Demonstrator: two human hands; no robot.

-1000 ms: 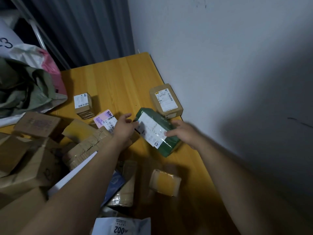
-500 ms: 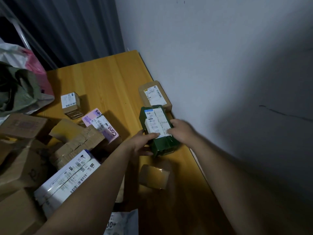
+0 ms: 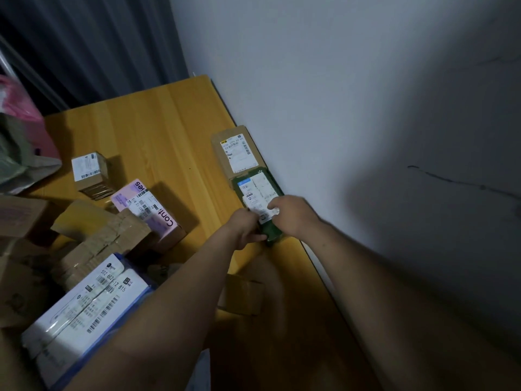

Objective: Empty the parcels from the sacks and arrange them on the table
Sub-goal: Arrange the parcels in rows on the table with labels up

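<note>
left hand (image 3: pixel 245 224), right hand (image 3: pixel 293 214) around green parcel (image 3: pixel 260 188) on table (image 3: pixel 158 128)

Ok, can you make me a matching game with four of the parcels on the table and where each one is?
Things:
1. green parcel
2. pink box
3. small labelled box
4. flat brown parcel

Places:
A. farthest along the wall
B. beside the cardboard pile
C. held by the left hand and right hand
D. standing apart, nearest the sack

Pairs: 1-C, 2-B, 3-D, 4-A
</note>
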